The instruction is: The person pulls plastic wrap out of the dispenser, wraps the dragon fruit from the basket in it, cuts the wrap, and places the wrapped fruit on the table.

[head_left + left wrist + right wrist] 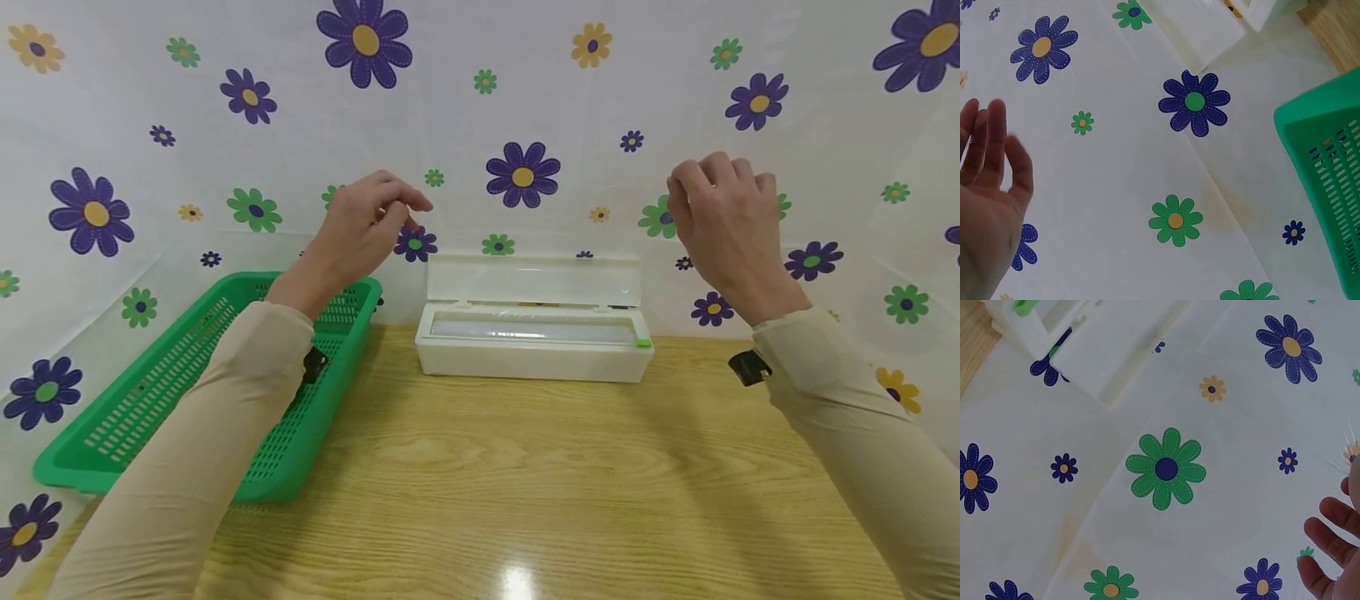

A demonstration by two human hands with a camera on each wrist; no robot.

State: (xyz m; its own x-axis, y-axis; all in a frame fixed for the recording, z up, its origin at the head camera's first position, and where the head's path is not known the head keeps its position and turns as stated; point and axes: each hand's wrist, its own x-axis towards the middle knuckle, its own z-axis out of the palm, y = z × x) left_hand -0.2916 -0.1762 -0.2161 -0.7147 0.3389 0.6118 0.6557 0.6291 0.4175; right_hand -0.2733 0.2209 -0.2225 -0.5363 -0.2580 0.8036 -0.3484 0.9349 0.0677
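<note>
In the head view, my left hand point(365, 218) is raised at the left, thumb and index finger close together. My right hand point(723, 212) is up at the right with its fingers bent. Between them, a clear sheet of cling film seems to be pinched, barely visible against the backdrop; bright streaks of cling film point(1350, 447) show by the right fingertips. Behind and below the hands stands a white cling film dispenser point(534, 362), its lid point(534, 279) up. A roll point(532, 331) lies inside, and a green slider point(642, 342) sits at its right end.
A green slotted basket point(318, 454) stands on the left of the wooden table point(480, 467), partly behind the left sleeve. A white flowered sheet point(465, 125) hangs behind the table. Small black cameras are strapped at both wrists.
</note>
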